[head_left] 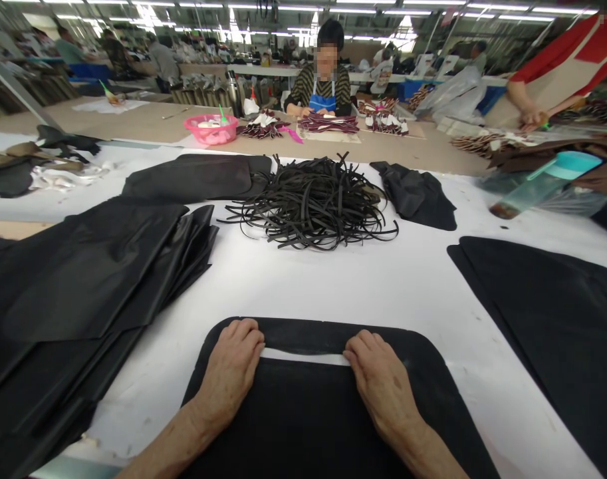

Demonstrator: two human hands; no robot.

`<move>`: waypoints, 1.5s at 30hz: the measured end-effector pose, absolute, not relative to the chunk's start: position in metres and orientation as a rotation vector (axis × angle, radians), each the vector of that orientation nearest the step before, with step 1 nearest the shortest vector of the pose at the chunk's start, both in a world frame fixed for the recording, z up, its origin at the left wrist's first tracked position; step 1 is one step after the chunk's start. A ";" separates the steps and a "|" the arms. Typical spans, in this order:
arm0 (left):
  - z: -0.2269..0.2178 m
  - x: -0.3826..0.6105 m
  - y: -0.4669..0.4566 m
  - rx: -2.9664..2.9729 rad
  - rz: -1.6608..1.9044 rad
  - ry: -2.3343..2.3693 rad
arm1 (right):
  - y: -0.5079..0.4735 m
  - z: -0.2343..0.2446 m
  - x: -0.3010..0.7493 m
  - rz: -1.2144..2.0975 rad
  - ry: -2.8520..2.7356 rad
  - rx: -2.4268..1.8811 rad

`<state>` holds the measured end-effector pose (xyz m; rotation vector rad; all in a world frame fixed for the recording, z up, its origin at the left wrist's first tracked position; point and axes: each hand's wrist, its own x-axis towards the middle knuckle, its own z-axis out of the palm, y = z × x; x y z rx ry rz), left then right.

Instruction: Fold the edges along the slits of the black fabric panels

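A black sheet with rounded corners (pixel 303 332), perhaps leather or a similar material, lies in front of me on the white tabletop. My left hand (pixel 236 362) has its fingers bent over the sheet's far band, left of centre. On the right of the same band, my right hand (pixel 380 372) grips with curled fingers and its thumb at the inner edge. Between the hands a narrow white gap separates this band from a black panel (pixel 303 419) nearer to me. The undersides of my fingers are hidden.
A tangled heap of thin black strips (pixel 316 203) lies ahead. Black sheets are stacked at left (pixel 84 279) and right (pixel 547 313). Beyond are a pink basket (pixel 211 133), a teal-lidded bottle (pixel 542 186), a seated person (pixel 326 80) and another person's arms (pixel 530 106).
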<state>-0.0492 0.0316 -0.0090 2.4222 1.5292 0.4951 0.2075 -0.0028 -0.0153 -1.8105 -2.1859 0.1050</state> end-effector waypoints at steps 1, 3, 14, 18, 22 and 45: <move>-0.008 -0.047 0.031 2.422 0.464 1.559 | -0.003 -0.016 0.206 0.078 -2.187 -1.842; -0.006 -0.043 0.031 2.408 0.360 1.638 | -0.002 -0.015 0.204 0.031 -2.189 -1.901; 0.009 -0.029 0.035 2.313 0.149 1.853 | 0.008 0.002 0.198 0.220 -2.213 -2.177; 0.008 -0.023 0.032 2.376 0.114 1.882 | 0.011 0.007 0.196 0.266 -2.227 -2.222; 0.003 -0.019 0.028 2.613 0.058 1.626 | 0.015 0.014 0.194 0.328 -2.235 -2.255; 0.003 0.022 0.005 3.271 -0.631 1.348 | 0.015 0.008 0.201 0.387 -2.161 -2.254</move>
